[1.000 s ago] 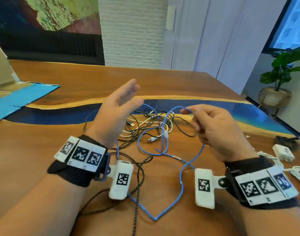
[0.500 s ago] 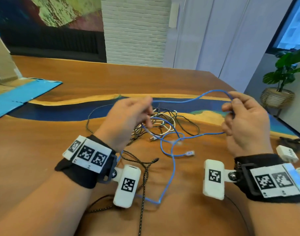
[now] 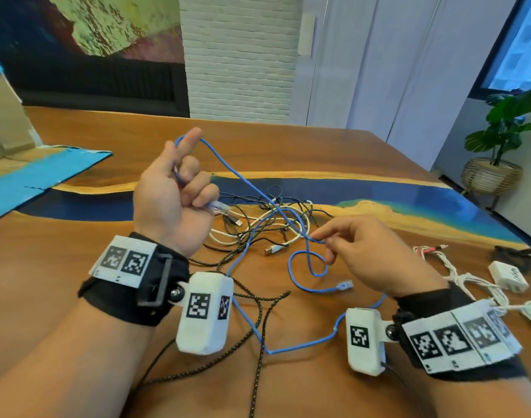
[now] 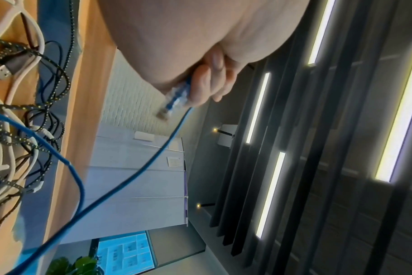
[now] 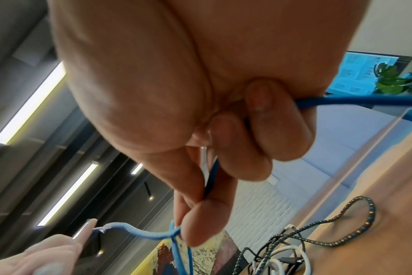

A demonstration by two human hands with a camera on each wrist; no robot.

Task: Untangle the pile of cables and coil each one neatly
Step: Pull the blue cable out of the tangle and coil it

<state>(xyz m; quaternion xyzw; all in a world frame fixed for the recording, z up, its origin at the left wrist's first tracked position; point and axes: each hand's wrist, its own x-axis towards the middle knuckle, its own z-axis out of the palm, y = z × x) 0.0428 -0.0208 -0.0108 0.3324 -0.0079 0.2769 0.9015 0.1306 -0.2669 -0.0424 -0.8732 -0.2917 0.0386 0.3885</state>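
My left hand (image 3: pixel 182 188) is raised above the table, fingers curled round one end of the blue cable (image 3: pixel 228 164). Its clear plug (image 3: pixel 220 208) sticks out below the fist, and the cable loops over the raised fingertip. The left wrist view shows the same plug (image 4: pixel 174 98) held in the curled fingers (image 4: pixel 207 83). From there the cable slopes down to my right hand (image 3: pixel 327 245), which pinches it low over the tangled pile (image 3: pixel 273 224) of white and black cables. The right wrist view shows that pinch on the blue cable (image 5: pixel 211 178). The other plug (image 3: pixel 344 285) lies on the wood.
A black braided cable (image 3: pixel 258 321) trails toward me between my wrists. A white charger (image 3: pixel 507 276) and a white cable bundle (image 3: pixel 457 276) lie at the right. A blue sheet (image 3: pixel 41 173) covers the table's left end. A potted plant (image 3: pixel 499 140) stands beyond the right edge.
My left hand has risen and turned, with the blue cable now looped over a finger. My right hand has dropped from shoulder height down to the pile, holding the cable.
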